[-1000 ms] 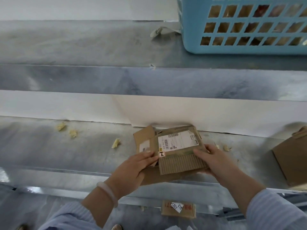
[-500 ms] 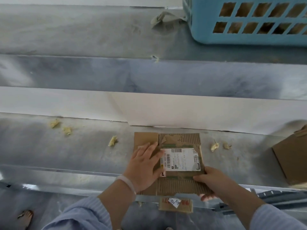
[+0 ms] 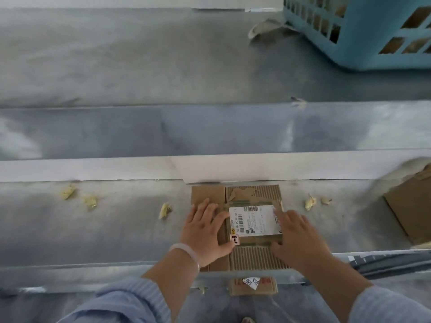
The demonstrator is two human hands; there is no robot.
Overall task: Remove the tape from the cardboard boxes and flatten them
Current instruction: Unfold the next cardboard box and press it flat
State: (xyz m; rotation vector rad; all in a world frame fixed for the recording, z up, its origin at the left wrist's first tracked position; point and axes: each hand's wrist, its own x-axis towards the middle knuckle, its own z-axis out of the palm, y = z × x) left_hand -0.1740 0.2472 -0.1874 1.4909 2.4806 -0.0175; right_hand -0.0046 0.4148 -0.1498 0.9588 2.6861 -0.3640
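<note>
We press flattened cardboard box (image 3: pixel 253 194) flat, left hand (image 3: pixel 205 231) and right hand (image 3: pixel 297 238) open-palmed, grasping nothing; next, set aside, reach next box (image 3: pixel 412 206).

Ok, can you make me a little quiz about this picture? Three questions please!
1. True or false: the left hand lies flat on the cardboard box.
2. Which colour is the basket at the top right? A red, B blue, C green.
3. What is stuck on the box between the left hand and the right hand?

Key: 1 true; 2 B; 3 a white label with a barcode.
</note>
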